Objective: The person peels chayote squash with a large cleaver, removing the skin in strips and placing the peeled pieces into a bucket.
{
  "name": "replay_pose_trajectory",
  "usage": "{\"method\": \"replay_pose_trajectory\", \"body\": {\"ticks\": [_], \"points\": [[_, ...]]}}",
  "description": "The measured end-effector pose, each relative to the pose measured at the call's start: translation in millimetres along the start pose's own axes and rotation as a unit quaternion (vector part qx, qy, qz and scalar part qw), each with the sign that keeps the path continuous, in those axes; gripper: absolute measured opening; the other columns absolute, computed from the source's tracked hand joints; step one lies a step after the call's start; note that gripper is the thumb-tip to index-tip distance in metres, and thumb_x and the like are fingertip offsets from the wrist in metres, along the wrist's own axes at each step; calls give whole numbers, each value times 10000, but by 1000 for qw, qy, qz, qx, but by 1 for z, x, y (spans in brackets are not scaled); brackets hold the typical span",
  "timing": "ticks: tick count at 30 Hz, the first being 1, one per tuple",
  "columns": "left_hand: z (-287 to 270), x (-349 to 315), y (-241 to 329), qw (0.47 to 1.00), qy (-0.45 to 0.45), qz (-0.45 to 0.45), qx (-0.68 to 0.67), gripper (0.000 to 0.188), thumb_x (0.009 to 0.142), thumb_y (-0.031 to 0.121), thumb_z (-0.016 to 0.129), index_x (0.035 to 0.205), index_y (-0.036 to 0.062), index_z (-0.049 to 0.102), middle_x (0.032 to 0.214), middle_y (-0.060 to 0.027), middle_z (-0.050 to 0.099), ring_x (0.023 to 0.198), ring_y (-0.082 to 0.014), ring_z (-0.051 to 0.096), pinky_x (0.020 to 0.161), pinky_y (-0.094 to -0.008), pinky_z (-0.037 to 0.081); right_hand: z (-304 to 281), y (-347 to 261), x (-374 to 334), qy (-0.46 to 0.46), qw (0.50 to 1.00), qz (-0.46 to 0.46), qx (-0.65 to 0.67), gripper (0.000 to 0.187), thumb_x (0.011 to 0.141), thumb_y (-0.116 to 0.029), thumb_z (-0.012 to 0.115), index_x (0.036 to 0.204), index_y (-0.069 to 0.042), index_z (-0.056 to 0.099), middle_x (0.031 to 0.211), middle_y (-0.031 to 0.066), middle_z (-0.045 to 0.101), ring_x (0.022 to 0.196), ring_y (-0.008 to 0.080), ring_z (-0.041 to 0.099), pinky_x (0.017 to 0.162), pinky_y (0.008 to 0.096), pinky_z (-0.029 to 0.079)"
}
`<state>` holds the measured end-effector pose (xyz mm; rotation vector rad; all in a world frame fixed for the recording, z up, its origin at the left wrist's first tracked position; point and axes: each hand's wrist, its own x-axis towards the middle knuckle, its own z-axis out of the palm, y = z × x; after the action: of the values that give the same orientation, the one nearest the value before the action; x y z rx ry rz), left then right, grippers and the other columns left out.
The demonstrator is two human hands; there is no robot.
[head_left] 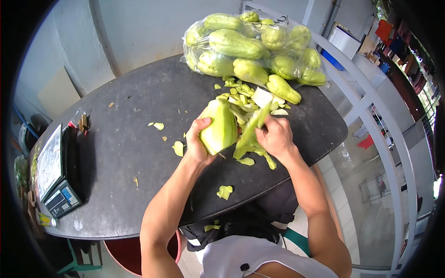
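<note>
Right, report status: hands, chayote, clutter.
Left hand gripping part-peeled chayote. Right hand curled beside long green peel strip, hold unclear. Loose peelings scattered on black table.

In the left hand [199, 141], the rounded, partly peeled vegetable [214, 126] shows pale yellow-green, streaked deeper green toward the right hand [276, 135]. The long, limp green peel strip [251, 132] at that hand looks mid-green. Beyond both hands I see lime-green, elongated vegetables [234, 44] through a colourless, clear plastic bag [186, 39]. Beneath the hands, the broad, curved tabletop [116, 162] is charcoal with greyish scuffs. Far left of the left hand, the boxy black scale [72, 155] carries a blue-and-grey panel [63, 199]. Nearer the body than either hand, the round red bucket [179, 245] shows a pinkish rim.
</note>
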<state>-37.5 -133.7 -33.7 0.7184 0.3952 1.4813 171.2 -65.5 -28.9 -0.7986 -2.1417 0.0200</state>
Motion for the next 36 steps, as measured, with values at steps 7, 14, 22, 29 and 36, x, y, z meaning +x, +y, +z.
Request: {"method": "replay_pose_trajectory", "body": {"ticks": [7, 14, 22, 29, 36], "points": [[-1, 4, 7, 1000, -21, 0, 6, 698, 790, 409, 569, 1348, -3, 488, 1136, -223, 628, 950, -375, 671, 801, -493, 567, 9, 12, 28, -58, 995, 48, -70, 217, 810, -121, 712, 973, -103, 570, 713, 162, 675, 677, 407, 674, 570, 483, 529], [14, 2, 8, 989, 118, 55, -72, 643, 893, 530, 541, 1293, 28, 562, 1217, -188, 616, 1071, -357, 613, 962, -521, 499, 8, -6, 8, 11, 1000, -9, -21, 245, 757, -89, 727, 957, -78, 585, 728, 150, 680, 659, 345, 686, 560, 436, 539], [-9, 6, 6, 976, 43, -47, -209, 779, 959, 697, 398, 1336, 31, 544, 1281, -234, 614, 1157, -377, 624, 1026, -535, 486, 7, -43, -5, 117, 960, -244, -79, 256, 813, -46, 669, 1050, 41, 625, 613, 22, 491, 515, 182, 543, 459, 315, 422], [0, 7, 6, 977, 62, -49, -200, 811, 955, 726, 368, 1340, 34, 541, 1284, -222, 614, 1163, -364, 622, 1032, -528, 484, 7, -42, -4, 123, 954, -247, -113, 180, 836, -16, 655, 1008, 33, 632, 608, 9, 480, 510, 148, 525, 451, 288, 395], [-4, 5, 5, 981, 46, -31, -189, 694, 912, 632, 561, 1269, 37, 575, 1204, -204, 641, 1099, -336, 642, 988, -503, 516, 8, -46, -4, 116, 953, -253, -122, 167, 833, -13, 646, 994, 31, 639, 611, 6, 480, 518, 149, 524, 454, 283, 395]]}}
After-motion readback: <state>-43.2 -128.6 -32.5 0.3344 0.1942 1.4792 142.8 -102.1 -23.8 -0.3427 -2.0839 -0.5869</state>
